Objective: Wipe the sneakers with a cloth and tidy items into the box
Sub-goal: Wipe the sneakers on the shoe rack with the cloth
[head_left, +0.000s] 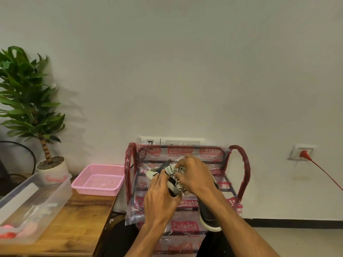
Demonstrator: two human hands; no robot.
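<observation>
My left hand [160,197] grips a black sneaker with a white sole [157,170] and holds it up in front of the plastic-wrapped shoe rack [241,164]. Against that shoe, my right hand [194,175] holds a bunched white cloth with black zigzag lines [176,173]. A second black sneaker with a white sole [209,214] lies on the rack under my right forearm. A clear plastic box [37,201] stands on the wooden table at the left, with a white item and red and pink things inside.
An empty pink mesh basket [100,180] sits at the table's back right corner, beside the rack. A potted plant [37,108] stands at the back left. A red plug and cord [315,164] run from a wall socket on the right.
</observation>
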